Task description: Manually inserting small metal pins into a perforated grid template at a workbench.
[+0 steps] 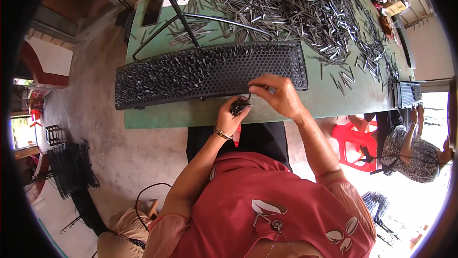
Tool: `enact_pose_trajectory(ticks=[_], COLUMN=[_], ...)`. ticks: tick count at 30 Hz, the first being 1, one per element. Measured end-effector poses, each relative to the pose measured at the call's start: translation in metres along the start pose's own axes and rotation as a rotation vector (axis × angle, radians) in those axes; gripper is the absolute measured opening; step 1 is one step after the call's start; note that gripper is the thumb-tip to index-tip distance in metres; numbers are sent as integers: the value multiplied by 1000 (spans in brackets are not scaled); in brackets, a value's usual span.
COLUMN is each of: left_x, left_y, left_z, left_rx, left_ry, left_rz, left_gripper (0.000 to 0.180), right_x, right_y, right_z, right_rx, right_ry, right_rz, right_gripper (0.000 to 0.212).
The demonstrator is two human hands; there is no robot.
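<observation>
In the head view, the left hand (pixel 232 115) is cupped shut around a bundle of short dark metal pins (pixel 239 105), held just off the near edge of the green counter (pixel 157 117). At its one o'clock, the right hand (pixel 276 94) has thumb and forefinger pinched together on a single pin (pixel 249 96), its tip at the front edge of the black perforated tray (pixel 210 72), whose holes already bristle with upright pins across most of its length. The step in hand looks like seating pins one by one into the tray's holes; the next move likely calls for lining the pinched pin upright over a free hole and pressing it straight down. At twelve o'clock, a big heap of loose pins (pixel 296 5) covers the far counter. At four o'clock, another person (pixel 410 153) sits by a red stool (pixel 355 138).
</observation>
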State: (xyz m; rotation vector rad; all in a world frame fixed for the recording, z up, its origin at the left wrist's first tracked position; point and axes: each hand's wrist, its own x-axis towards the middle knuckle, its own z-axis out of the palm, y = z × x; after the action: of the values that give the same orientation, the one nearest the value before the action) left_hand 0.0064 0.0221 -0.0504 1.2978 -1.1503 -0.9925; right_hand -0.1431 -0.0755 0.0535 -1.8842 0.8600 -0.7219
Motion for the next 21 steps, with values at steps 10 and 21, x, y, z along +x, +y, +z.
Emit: enact_pose_trajectory(ticks=[10,21], left_x=[2,-2], left_y=[-1,-6], left_z=[2,-1], left_rx=[7,20], left_ry=[49,54], left_rz=[77,52], left_gripper=[16,14], right_x=[55,66], right_y=[9,38], right_z=[-13,2], right_rx=[-238,-405], right_ry=[418,318], right_rz=[-196,-319], right_gripper=[20,18])
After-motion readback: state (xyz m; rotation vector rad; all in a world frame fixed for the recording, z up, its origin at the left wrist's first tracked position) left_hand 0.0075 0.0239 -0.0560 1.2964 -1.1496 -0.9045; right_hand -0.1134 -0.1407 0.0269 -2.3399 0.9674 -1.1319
